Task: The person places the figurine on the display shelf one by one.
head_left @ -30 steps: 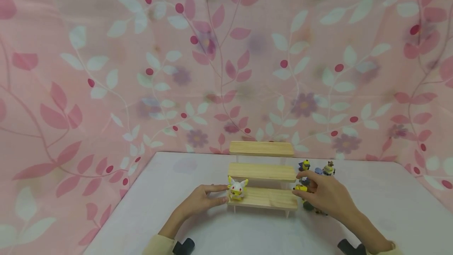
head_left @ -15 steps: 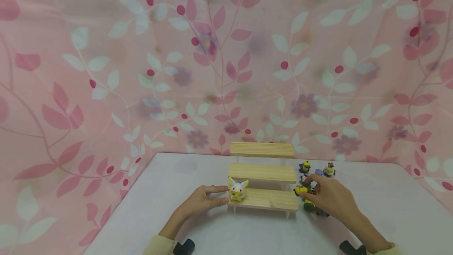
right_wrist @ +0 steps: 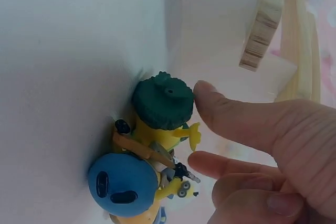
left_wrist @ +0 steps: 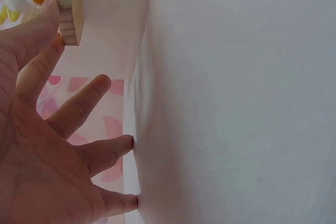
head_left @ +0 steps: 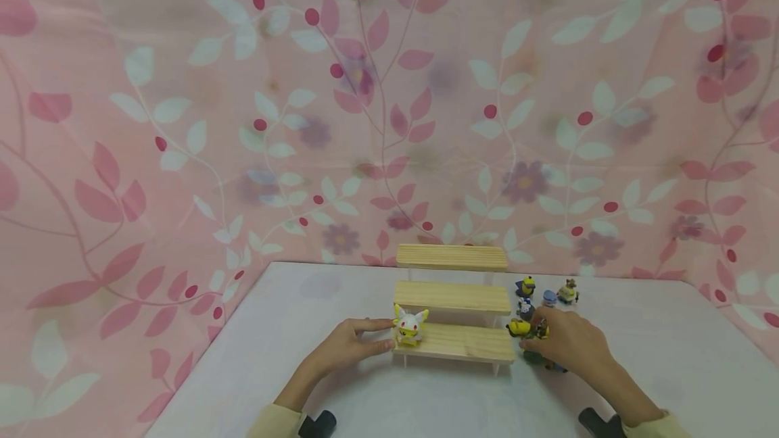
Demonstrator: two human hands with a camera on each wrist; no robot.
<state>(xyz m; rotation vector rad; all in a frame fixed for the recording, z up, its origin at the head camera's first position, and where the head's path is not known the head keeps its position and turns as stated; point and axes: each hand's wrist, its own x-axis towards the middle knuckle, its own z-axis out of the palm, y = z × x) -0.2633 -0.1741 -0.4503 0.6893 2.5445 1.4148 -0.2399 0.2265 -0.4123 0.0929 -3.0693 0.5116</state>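
My left hand is at the left end of the lowest board of a three-step wooden display stand. In the left wrist view, thumb and index finger touch the board's end, while the other fingers are spread. A white-and-yellow toy figure with pointed ears stands on that board. Right of the stand, my right hand reaches among small toy figures. Its thumb and index finger are apart, beside a yellow figure with a green round base. A blue-bottomed figure lies near it. Another yellow figure lies by the fingertips.
Behind the right hand stand several more figures, including a yellow-and-dark one, a blue one and one at the far right. A white cloth covers the table. A pink floral curtain hangs behind.
My right hand has drawn slightly to the right and down among the figures, uncovering those behind it, and its fingertips have come closer together. The left hand stays at the stand.
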